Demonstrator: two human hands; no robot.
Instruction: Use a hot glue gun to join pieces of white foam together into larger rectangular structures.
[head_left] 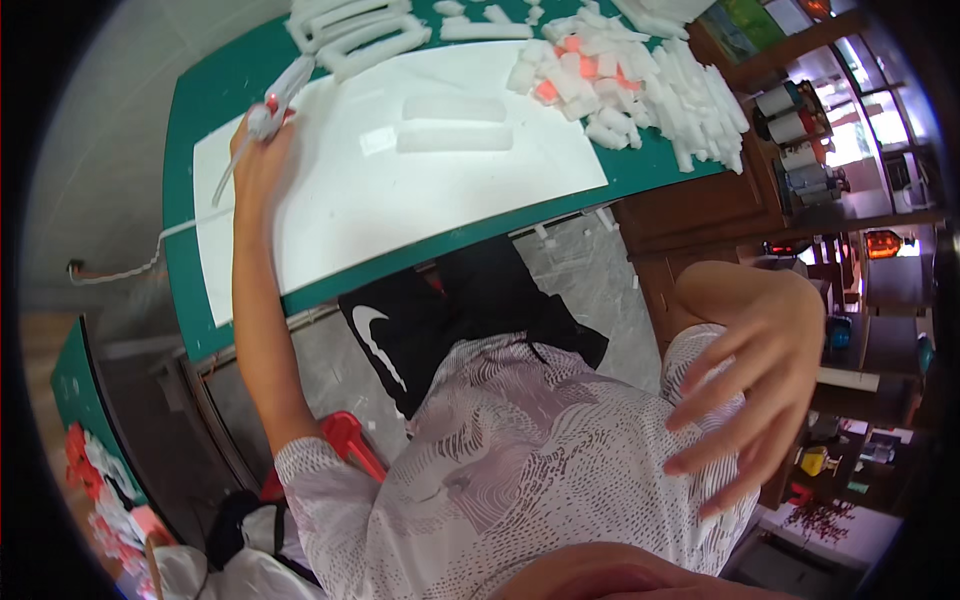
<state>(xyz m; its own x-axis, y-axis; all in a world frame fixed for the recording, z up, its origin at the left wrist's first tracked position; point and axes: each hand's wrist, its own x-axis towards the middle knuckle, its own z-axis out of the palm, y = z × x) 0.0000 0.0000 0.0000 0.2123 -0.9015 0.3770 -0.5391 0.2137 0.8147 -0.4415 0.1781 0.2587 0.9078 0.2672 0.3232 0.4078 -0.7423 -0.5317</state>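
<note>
My left hand (258, 150) reaches over the left end of a white sheet (330, 220) on the green table. Its fingers are closed around a white glue gun (287, 88) with red parts, and a pale cord or stick trails below the hand. Two white foam strips (455, 138) lie side by side near the middle of the sheet, apart from both hands. My right hand (755, 375) is raised by my right side, away from the table, its fingers spread and nothing in them.
A heap of white foam pieces (690, 105), some pink, covers the table's far right. White foam frames (370, 40) lie at the far left. A pale cable (130, 275) runs to the wall at left. Shelves (880, 330) stand to the right; a red stool (350, 440) is below.
</note>
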